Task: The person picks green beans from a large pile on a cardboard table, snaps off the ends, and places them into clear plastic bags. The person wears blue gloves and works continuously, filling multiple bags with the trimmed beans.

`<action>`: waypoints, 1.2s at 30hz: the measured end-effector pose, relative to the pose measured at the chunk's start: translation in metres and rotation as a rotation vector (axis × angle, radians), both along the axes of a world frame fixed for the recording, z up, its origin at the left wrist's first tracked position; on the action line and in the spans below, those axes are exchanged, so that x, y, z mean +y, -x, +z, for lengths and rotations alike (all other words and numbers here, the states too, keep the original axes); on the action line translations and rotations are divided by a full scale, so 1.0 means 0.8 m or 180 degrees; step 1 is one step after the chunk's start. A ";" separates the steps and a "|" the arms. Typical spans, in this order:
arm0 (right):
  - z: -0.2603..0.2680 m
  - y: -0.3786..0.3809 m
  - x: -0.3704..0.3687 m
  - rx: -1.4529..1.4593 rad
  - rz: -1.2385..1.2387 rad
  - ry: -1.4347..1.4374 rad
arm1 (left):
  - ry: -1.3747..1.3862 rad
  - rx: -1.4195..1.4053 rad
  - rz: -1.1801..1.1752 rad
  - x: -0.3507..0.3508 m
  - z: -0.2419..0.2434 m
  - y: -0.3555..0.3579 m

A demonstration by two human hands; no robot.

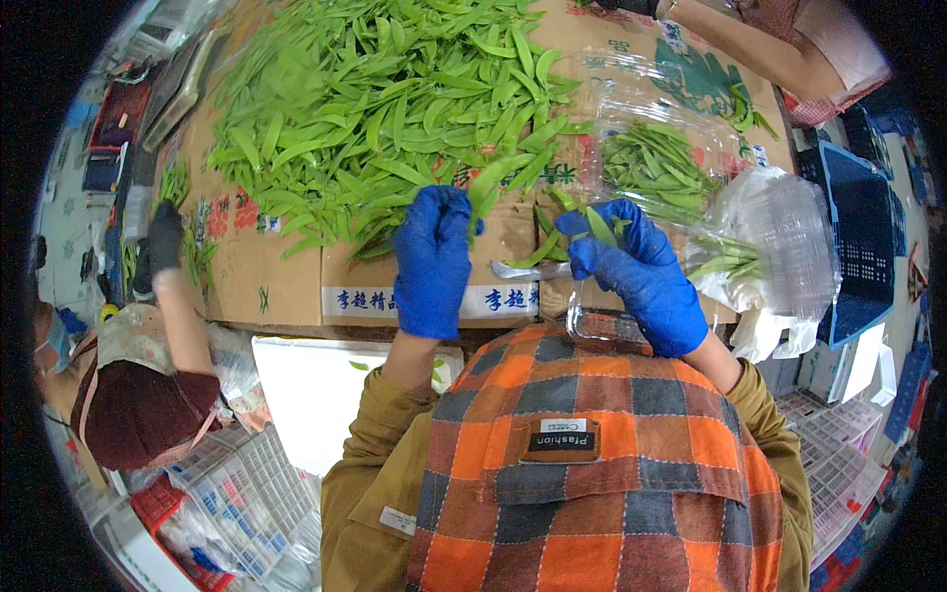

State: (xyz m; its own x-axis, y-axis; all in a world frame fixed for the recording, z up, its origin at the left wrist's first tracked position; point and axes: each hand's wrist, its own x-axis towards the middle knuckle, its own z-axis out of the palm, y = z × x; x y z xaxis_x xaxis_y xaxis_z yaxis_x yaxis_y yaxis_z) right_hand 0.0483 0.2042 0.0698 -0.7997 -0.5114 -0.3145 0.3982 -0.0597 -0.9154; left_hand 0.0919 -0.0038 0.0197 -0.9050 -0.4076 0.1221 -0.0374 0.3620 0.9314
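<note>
My left hand (435, 259), in a blue glove, pinches a flat green snow pea pod (490, 183) that is blurred. My right hand (636, 274), gloved in the same blue, has its fingers closed around a few snow pea pods (601, 226). Between the hands, a curved metal blade (518, 272) lies on cardboard beside some loose pods. Its other end is hidden near the right hand. Beyond the left hand spreads a large heap of snow peas (399, 111). Partly under my right wrist is a clear plastic tray (592, 324).
An open clear clamshell (614, 111) holding snow peas sits right of the heap. Stacked clear trays (795, 237) rest on a white plastic bag (747, 196). A blue crate (851, 244) stands at right. Co-workers' arms (769, 48) (181, 318) reach in from both sides.
</note>
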 end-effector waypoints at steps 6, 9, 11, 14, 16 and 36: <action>-0.011 -0.005 -0.004 0.0203 -0.0198 0.0427 | -0.0763 -0.0175 -0.0761 0.065 0.052 -0.020; -0.006 -0.006 0.002 -0.0013 -0.0272 0.0290 | -0.0537 -0.0176 -0.1102 0.072 0.056 -0.018; -0.004 -0.009 0.005 0.0058 -0.0447 0.0318 | -0.0560 -0.0317 -0.1170 0.066 0.051 -0.017; -0.007 -0.005 0.007 0.0075 -0.0770 0.0021 | -0.0558 -0.0007 -0.0551 0.042 0.031 -0.013; -0.012 -0.004 0.010 0.0162 -0.0776 0.0098 | 0.1452 0.0360 -0.0040 -0.002 0.012 -0.003; -0.007 0.002 0.007 -0.0215 -0.0270 0.0682 | 0.3345 -0.0873 -0.0152 -0.090 -0.030 0.012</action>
State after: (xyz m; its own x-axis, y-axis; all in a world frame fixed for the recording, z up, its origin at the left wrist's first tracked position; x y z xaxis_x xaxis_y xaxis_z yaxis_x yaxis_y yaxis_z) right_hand 0.0464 0.2100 0.0640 -0.8235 -0.5040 -0.2604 0.4435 -0.2856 -0.8496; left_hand 0.0826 -0.0760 -0.0040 -0.9667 -0.1812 0.1806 -0.1617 0.9798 0.1173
